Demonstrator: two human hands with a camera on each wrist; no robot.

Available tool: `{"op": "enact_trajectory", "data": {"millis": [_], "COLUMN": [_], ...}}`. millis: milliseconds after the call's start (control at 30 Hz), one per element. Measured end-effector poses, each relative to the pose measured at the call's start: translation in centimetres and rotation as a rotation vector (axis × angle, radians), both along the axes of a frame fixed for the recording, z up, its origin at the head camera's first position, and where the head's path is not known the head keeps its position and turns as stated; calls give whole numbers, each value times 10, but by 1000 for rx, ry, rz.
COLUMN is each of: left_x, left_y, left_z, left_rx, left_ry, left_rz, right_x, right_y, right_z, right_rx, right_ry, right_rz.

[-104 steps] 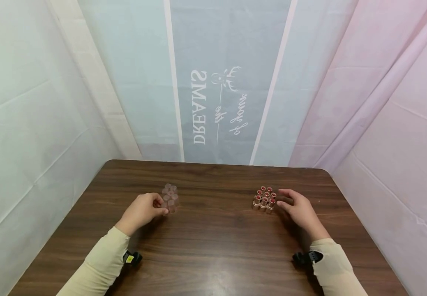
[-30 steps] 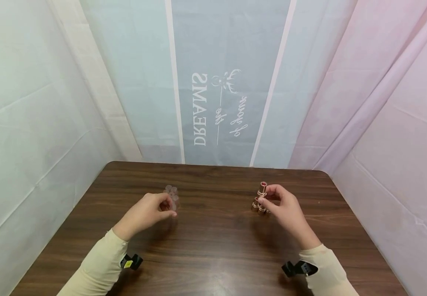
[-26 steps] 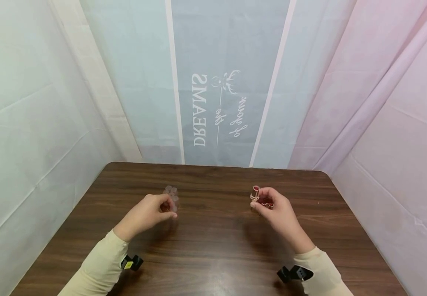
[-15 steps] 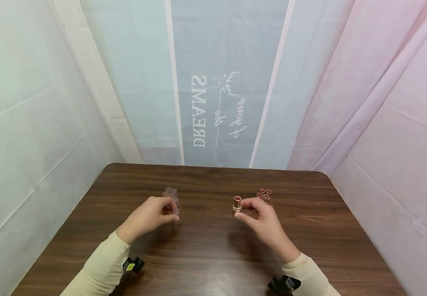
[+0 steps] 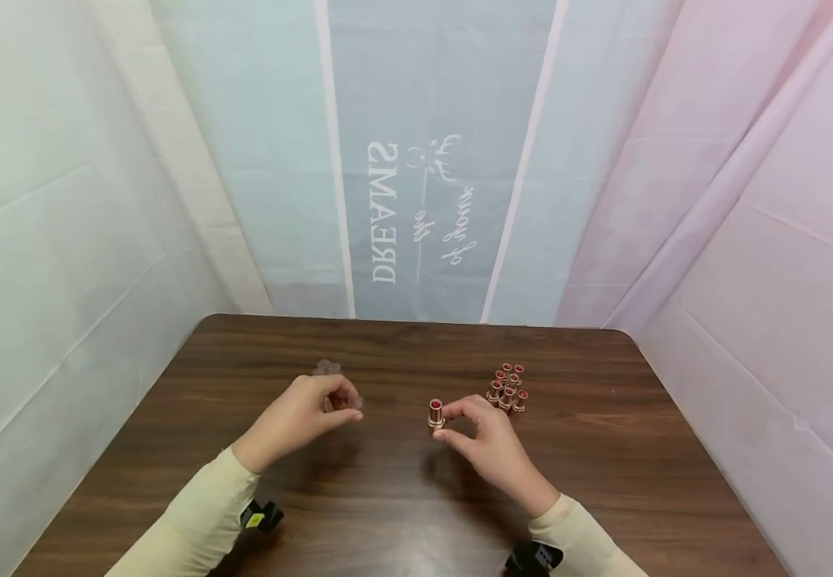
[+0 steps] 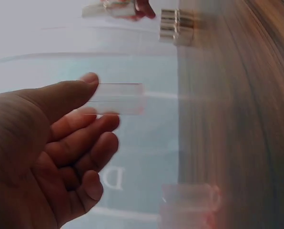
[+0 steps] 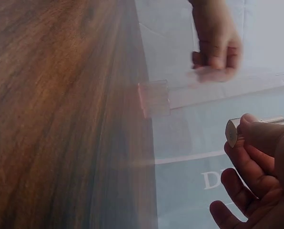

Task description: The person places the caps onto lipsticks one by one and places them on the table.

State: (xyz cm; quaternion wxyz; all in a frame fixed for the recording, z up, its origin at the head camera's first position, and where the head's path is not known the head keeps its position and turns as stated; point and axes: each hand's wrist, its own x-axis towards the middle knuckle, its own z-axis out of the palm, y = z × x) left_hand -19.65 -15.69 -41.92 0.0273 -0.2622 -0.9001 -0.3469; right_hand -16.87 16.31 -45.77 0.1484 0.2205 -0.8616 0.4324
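Observation:
My right hand (image 5: pixel 491 445) pinches a gold lipstick tube (image 5: pixel 435 414) between thumb and fingers, red end up, above the middle of the table. In the right wrist view the tube's flat base (image 7: pixel 232 133) faces the camera. To the left, my left hand (image 5: pixel 304 417) pinches a clear cap (image 6: pixel 123 99) by one end, its other end pointing down to the table. More clear caps (image 5: pixel 325 367) stand behind the left hand and are partly hidden by it. Several gold lipstick tubes (image 5: pixel 507 394) stand upright in a cluster beyond the right hand.
Everything stands on a dark wood table (image 5: pixel 402 513) with rounded far corners. A blue-grey cloth (image 5: pixel 430 80) with mirrored lettering hangs behind it, and pale cloths hang at both sides. A black wrist camera (image 5: pixel 531 557) is strapped at each sleeve.
My right hand has lifted one lipstick tube out of the cluster and carried it left, towards the middle. My left hand has taken a clear cap and shifted right with it.

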Motion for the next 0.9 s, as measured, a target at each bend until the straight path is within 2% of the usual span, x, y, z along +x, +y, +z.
{"op": "enact_trajectory", "data": {"millis": [133,300,433,533,667,900], "left_x": [-1,-2,-2,-1,0,2], "left_y": [16,34,48,58,68,80], "left_z": [19,40,51,56,59,58], "left_rx": [56,109,136,147,146,97], "left_ry": [43,73,81,124,188,209], "left_rz": [-37,-134,-216,-246,-249,-275], "right_x": [1,1,1,2,3,5], "right_y": [0,0,-1,-2,-3,-4], "right_z": [0,-1,-3,-2,0,3], "right_rx": [2,12,19,20,31,38], "right_ry": [-6,3,5,-1,-11,6], "right_rz": [-13,-13,-1,10,14,23]}}
